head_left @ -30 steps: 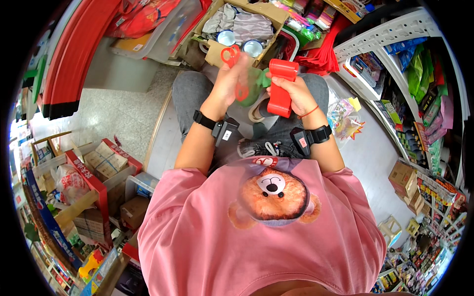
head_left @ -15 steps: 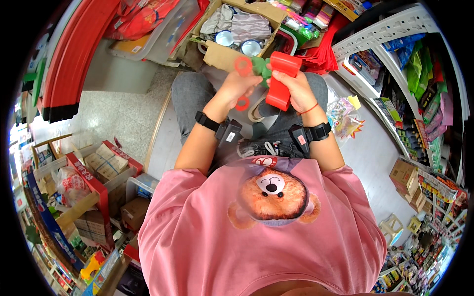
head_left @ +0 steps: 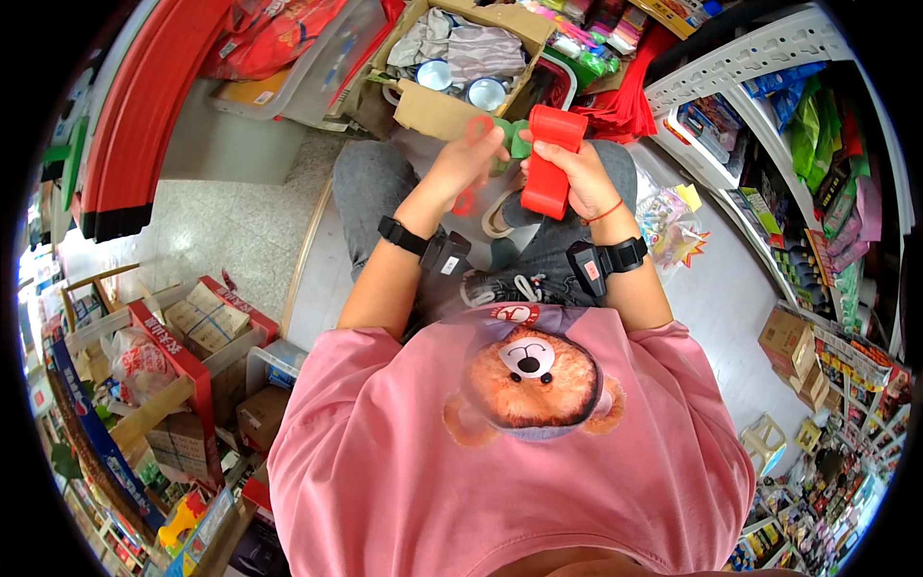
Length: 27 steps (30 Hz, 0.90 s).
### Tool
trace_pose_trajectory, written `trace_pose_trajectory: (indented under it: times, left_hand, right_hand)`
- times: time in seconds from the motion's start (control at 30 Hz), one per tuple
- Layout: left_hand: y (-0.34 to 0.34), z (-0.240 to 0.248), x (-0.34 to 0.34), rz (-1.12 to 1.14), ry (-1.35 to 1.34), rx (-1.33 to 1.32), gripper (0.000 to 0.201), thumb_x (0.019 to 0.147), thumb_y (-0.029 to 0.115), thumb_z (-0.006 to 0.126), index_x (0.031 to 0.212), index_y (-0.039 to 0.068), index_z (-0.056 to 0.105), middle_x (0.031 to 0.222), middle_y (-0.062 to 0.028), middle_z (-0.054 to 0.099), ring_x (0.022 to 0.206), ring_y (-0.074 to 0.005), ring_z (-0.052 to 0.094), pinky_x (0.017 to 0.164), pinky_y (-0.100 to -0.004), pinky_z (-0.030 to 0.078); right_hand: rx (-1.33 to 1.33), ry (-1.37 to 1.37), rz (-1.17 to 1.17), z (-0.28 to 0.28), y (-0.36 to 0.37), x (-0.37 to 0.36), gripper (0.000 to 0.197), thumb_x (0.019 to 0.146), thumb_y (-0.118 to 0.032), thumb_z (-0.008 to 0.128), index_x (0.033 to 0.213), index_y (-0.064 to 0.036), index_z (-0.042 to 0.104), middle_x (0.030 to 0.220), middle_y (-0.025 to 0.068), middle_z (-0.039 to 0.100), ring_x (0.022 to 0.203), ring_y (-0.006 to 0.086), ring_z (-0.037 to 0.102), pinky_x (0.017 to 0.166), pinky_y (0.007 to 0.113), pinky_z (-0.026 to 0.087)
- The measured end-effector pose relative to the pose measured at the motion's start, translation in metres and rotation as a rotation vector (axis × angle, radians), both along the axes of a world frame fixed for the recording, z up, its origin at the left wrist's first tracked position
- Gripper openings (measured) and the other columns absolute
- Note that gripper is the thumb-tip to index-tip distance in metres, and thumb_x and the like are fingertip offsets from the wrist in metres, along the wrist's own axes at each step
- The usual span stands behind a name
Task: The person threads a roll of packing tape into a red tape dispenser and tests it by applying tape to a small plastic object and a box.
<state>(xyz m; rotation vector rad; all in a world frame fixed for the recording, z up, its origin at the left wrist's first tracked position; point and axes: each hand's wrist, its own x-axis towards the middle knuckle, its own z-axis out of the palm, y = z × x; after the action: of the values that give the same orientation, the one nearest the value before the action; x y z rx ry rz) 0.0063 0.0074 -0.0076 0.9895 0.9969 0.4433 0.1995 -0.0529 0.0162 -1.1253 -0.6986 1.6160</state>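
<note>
At far left, tall red stacked edges (head_left: 159, 106) run out of view at the dark rim. Below, a red-edged carton (head_left: 198, 370) holds a string-tied bundle (head_left: 208, 317) and a plastic bag (head_left: 137, 358) whose contents I cannot make out. Next, over the person's lap, the left hand (head_left: 456, 173) is closed on a red ringed piece (head_left: 463, 201); blur softens both rings and the fingers cover its middle. A green part (head_left: 520, 140) sits between the hands, its left side smeared and partly behind the fingers. Beyond, an open cardboard box (head_left: 431, 112) holds blue-rimmed cups (head_left: 487, 93) half hidden by grey wrapping (head_left: 487, 53). The right hand (head_left: 583, 177) grips a red double-roll piece (head_left: 549, 171) just beside the green part, the palm hiding its right edge. Right of that, a clear package (head_left: 670, 226) lies on the floor (head_left: 707, 298), its contents indistinct.
</note>
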Motion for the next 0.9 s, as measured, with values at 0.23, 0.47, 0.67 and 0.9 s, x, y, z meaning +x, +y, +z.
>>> trace_pose_trajectory:
  times: [0.23, 0.47, 0.67, 0.9]
  left_hand:
    - [-0.009, 0.012, 0.013, 0.048, -0.210, 0.196, 0.021, 0.087, 0.016, 0.066, 0.098, -0.001, 0.063, 0.083, -0.0041, 0.063, 0.071, -0.0108, 0.059, 0.068, -0.0237, 0.045]
    - [-0.012, 0.005, 0.016, -0.138, 0.024, 0.355, 0.023, 0.084, 0.016, 0.069, 0.100, -0.001, 0.066, 0.091, -0.0048, 0.066, 0.085, -0.0105, 0.059, 0.078, -0.0257, 0.046]
    - [-0.013, 0.001, 0.015, -0.020, -0.032, 0.254, 0.023, 0.086, 0.019, 0.068, 0.095, -0.002, 0.067, 0.089, -0.0035, 0.067, 0.082, -0.0106, 0.060, 0.076, -0.0261, 0.047]
    - [-0.012, -0.001, 0.016, -0.059, 0.135, 0.441, 0.020, 0.087, 0.017, 0.063, 0.091, -0.002, 0.067, 0.081, -0.0041, 0.066, 0.074, -0.0105, 0.059, 0.070, -0.0266, 0.047]
  right_hand:
    - [-0.040, 0.132, 0.023, -0.008, -0.004, 0.001, 0.038, 0.087, -0.015, 0.064, 0.120, -0.0022, 0.052, 0.112, 0.0085, 0.061, 0.092, 0.0189, 0.063, 0.078, 0.036, 0.054]
    - [-0.013, 0.196, -0.078, -0.011, -0.002, -0.011, 0.035, 0.086, -0.015, 0.066, 0.117, -0.0036, 0.054, 0.109, 0.0055, 0.060, 0.100, 0.0167, 0.059, 0.083, 0.034, 0.050]
    - [-0.023, 0.196, -0.105, -0.007, 0.000, -0.012, 0.037, 0.087, -0.014, 0.065, 0.120, -0.0021, 0.052, 0.112, 0.0087, 0.061, 0.099, 0.0187, 0.061, 0.082, 0.035, 0.052]
    - [0.006, 0.120, -0.144, -0.013, -0.003, -0.018, 0.032, 0.084, -0.010, 0.067, 0.113, -0.0008, 0.056, 0.108, 0.0094, 0.063, 0.094, 0.0183, 0.062, 0.078, 0.033, 0.053]
